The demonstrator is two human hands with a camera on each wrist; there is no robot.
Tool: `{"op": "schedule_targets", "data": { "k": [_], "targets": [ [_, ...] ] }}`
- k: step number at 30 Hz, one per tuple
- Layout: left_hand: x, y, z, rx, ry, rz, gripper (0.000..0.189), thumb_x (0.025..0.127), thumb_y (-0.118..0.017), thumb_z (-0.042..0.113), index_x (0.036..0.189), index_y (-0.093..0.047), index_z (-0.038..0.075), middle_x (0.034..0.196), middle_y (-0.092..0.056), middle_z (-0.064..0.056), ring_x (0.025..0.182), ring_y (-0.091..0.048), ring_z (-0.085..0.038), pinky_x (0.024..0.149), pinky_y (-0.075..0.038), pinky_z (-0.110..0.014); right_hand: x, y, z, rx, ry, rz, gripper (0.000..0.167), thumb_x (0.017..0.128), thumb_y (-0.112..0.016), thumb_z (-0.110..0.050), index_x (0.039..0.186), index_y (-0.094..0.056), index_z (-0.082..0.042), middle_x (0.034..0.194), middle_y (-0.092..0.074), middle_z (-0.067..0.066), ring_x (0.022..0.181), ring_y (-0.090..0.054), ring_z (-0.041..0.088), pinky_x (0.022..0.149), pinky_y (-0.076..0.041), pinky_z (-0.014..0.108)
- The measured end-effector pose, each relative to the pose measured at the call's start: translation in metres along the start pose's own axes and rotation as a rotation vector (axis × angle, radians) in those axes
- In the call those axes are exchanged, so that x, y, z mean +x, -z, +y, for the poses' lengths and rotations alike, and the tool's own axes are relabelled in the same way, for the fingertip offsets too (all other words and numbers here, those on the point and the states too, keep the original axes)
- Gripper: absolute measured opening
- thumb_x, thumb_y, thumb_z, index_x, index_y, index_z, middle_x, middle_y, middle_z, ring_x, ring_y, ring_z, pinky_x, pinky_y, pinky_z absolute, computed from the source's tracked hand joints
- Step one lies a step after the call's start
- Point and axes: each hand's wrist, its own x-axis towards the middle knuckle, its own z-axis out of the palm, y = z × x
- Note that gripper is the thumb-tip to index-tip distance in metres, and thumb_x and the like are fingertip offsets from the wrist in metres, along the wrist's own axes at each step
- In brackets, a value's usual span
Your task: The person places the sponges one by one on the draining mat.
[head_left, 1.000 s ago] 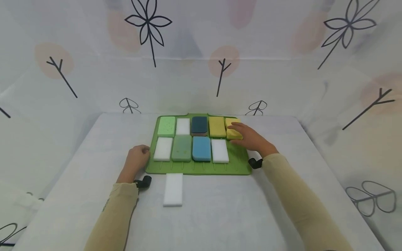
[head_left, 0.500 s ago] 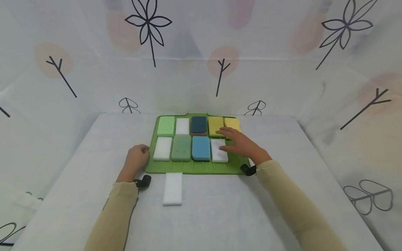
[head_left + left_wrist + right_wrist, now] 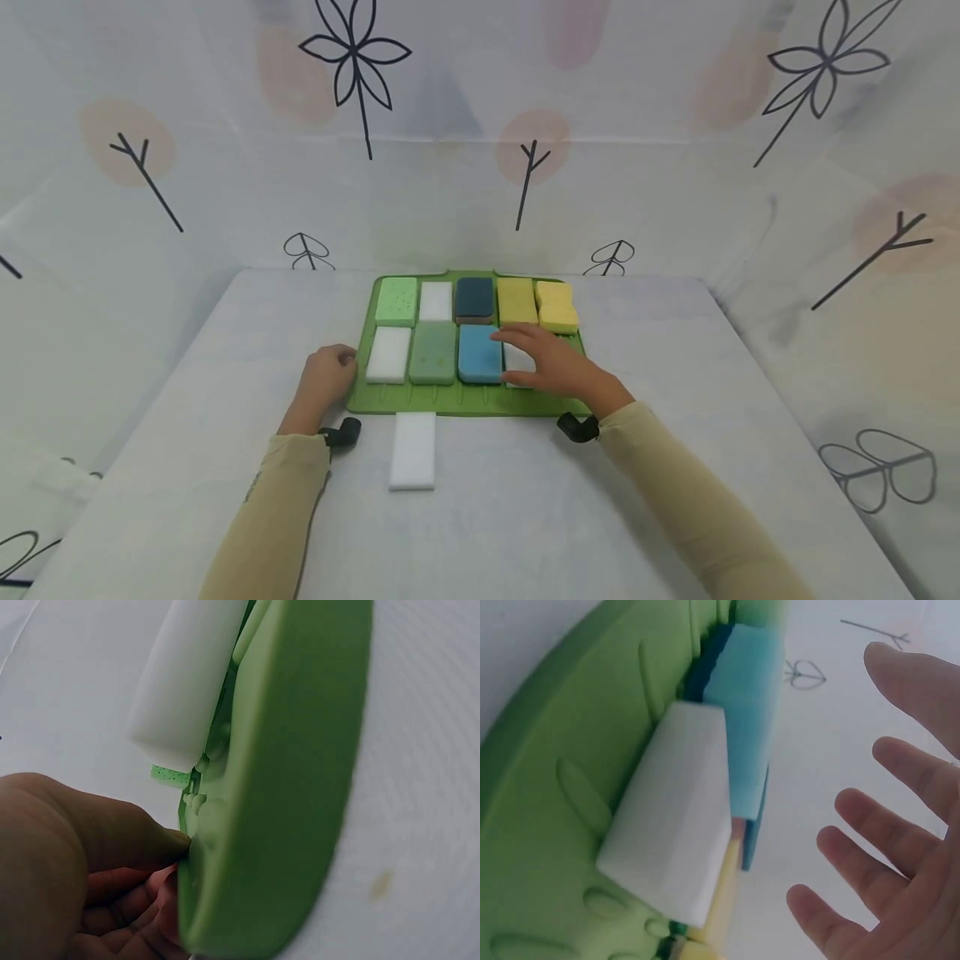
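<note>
A green ridged tray (image 3: pixel 480 403) lies at the far side of the table with two rows of sponges on it. My left hand (image 3: pixel 330 379) pinches its left edge, thumb above and curled fingers below, as the left wrist view shows. Over the front row hovers my right hand (image 3: pixel 553 362), fingers spread and nothing held. Beneath it, a white sponge (image 3: pixel 671 817) at the row's right end is partly hidden in the head view. The fingertips overlap the right edge of the blue sponge (image 3: pixel 478 354). A green sponge (image 3: pixel 432 353) and another white sponge (image 3: pixel 388 354) fill the row's left.
The back row holds a light green sponge (image 3: pixel 397 302), a white sponge (image 3: pixel 436 301), a dark blue sponge (image 3: pixel 475 297), a yellow sponge (image 3: pixel 516 300) and a wavy-edged yellow sponge (image 3: pixel 556 306). One loose white sponge (image 3: pixel 413 452) lies before the tray on the white table (image 3: pixel 525 517).
My right hand has moved left and toward me, from the wavy-edged yellow sponge to above the front row's right end. The left hand stays at the tray's edge.
</note>
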Motion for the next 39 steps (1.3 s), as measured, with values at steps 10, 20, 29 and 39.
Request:
{"op": "schedule_targets", "data": {
  "k": [10,20,29,39],
  "targets": [
    [0.001,0.000,-0.001,0.000,0.002,-0.002,0.046,0.094,-0.040,0.017,0.134,-0.052,-0.001,0.130,-0.056,-0.022,0.118,-0.054,-0.035,0.099,-0.046,-0.050,0.000,-0.012,-0.025,-0.033,0.076,-0.023,0.062,0.091,-0.063,-0.044,0.144,-0.045,-0.021,0.146,-0.044,0.004,0.134,-0.044,0.025,0.106,-0.043,0.046],
    [0.000,0.000,0.000,-0.001,0.007,-0.008,0.046,0.094,-0.040,0.017,0.135,-0.052,-0.001,0.132,-0.056,-0.022,0.118,-0.054,-0.035,0.099,-0.046,-0.049,-0.001,-0.027,-0.047,-0.007,0.137,-0.052,0.059,0.090,-0.065,-0.042,0.142,-0.047,-0.021,0.144,-0.045,0.000,0.134,-0.043,0.021,0.107,-0.042,0.043],
    [-0.002,0.002,0.002,-0.001,0.002,-0.006,0.045,0.094,-0.041,0.017,0.134,-0.053,-0.001,0.128,-0.058,-0.021,0.112,-0.055,-0.032,0.096,-0.047,-0.047,0.000,-0.042,-0.059,-0.002,0.138,-0.097,0.062,0.090,-0.062,-0.047,0.146,-0.042,-0.027,0.148,-0.041,-0.001,0.138,-0.039,0.019,0.107,-0.042,0.042],
    [-0.002,0.002,0.000,-0.001,-0.005,-0.006,0.046,0.094,-0.041,0.017,0.134,-0.053,-0.002,0.127,-0.058,-0.022,0.112,-0.055,-0.033,0.095,-0.048,-0.047,0.006,-0.054,-0.074,-0.018,0.162,-0.160,0.064,0.091,-0.061,-0.048,0.147,-0.040,-0.026,0.150,-0.039,0.000,0.137,-0.040,0.020,0.107,-0.042,0.041]
  ]
}}
